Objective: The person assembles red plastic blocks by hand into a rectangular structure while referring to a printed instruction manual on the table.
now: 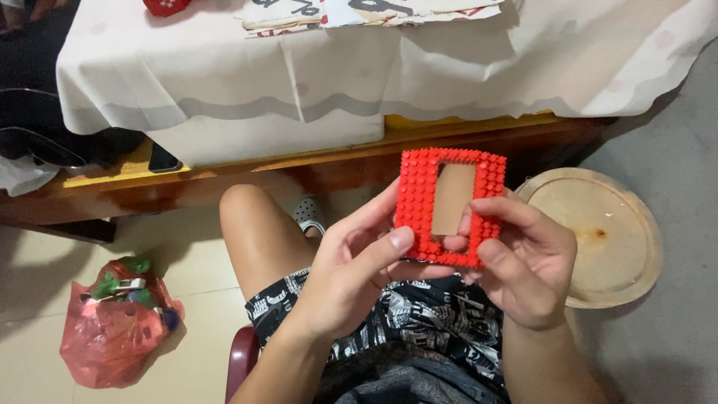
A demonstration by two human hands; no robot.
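Observation:
A red studded brick frame (416, 196), rectangular with an open window in its middle, is held upright above my lap. My left hand (351, 273) grips its lower left edge, thumb pressed on the studs near the bottom corner. My right hand (523, 265) holds the lower right side, with the thumb on the frame's right bar and a fingertip showing through the window. Both hands are shut on the frame.
A low wooden table (314, 161) with a white cloth (374, 67) stands ahead. A round wooden stool top (606, 236) sits at right. A red plastic bag (112, 329) lies on the tiled floor at left. My bare knee (258, 232) and patterned shorts (426, 322) are below.

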